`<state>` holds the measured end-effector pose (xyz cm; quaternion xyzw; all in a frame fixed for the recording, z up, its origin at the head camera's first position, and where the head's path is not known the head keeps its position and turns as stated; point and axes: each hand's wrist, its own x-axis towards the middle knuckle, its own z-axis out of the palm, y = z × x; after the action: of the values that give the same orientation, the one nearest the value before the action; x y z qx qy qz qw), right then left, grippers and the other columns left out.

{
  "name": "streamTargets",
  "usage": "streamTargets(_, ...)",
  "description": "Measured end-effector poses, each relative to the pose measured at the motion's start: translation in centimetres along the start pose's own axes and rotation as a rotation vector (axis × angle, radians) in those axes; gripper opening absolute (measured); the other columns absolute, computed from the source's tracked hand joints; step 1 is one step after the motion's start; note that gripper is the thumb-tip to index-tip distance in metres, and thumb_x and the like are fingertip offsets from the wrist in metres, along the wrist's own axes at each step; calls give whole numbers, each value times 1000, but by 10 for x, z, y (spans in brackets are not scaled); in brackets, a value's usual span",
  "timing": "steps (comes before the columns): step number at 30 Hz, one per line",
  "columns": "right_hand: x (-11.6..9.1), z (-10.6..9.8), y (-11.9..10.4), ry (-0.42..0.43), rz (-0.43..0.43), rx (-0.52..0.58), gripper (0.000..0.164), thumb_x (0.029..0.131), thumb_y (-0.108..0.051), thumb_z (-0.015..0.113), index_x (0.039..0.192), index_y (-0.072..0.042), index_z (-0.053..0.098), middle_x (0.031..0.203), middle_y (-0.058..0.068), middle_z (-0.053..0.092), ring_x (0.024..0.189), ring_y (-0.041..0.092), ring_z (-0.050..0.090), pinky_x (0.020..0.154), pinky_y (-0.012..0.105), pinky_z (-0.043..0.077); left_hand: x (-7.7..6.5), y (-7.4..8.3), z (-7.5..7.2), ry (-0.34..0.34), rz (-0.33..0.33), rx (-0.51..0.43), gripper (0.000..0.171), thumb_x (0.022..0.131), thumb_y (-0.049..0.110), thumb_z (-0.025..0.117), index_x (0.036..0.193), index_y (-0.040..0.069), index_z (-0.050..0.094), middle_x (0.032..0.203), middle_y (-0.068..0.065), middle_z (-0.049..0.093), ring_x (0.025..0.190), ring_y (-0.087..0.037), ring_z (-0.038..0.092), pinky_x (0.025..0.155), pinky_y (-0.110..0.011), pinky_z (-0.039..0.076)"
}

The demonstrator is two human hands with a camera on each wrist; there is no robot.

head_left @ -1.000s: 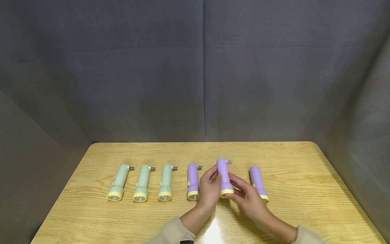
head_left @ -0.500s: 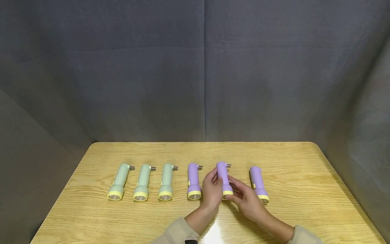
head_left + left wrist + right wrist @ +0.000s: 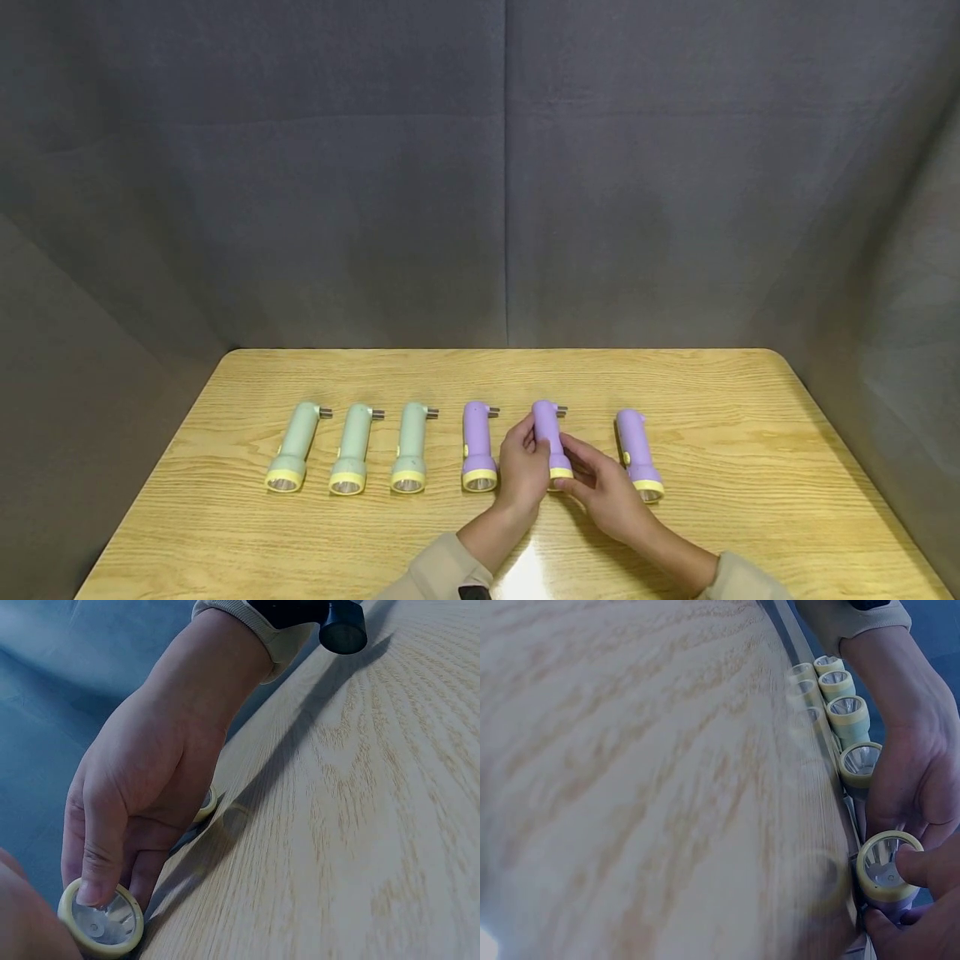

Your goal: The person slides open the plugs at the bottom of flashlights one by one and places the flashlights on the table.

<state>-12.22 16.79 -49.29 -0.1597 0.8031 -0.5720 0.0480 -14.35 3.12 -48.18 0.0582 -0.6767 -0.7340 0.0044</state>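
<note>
In the head view, a purple flashlight [image 3: 547, 427] with a yellow head ring and two plug prongs lies between both hands, lens toward the person. The left hand [image 3: 521, 477] grips its barrel from the left. From the right, the right hand [image 3: 611, 496] pinches around the head end, its thumb at the yellow ring. The left wrist view has the left thumb in front of the lens [image 3: 112, 924]. Another purple flashlight [image 3: 477, 440] lies just left of the left hand, and a third purple flashlight [image 3: 636, 446] lies right of the right hand.
Three pale green flashlights, a left one [image 3: 294, 442], a middle one [image 3: 352, 442] and a right one [image 3: 410, 442], lie in the same row on the wooden table [image 3: 262, 550]. A grey cloth [image 3: 375, 208] hangs behind the table and along its sides.
The held purple flashlight has come down slightly toward the tabletop, in line with the row. Both hands have lowered a little with it and keep their hold; the other flashlights stay put.
</note>
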Motion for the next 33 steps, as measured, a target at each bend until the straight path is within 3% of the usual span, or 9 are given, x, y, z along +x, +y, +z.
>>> streamTargets(33,5,3,4,41,43,-35,62,93,7,66,148,15,37,150,32,43,134,46,48,107,35,46,10,-3,1,-18,-21,-20,46,99,-10,50,144,-16,43,142,-32,51,134,-42,50,112,-48,42)
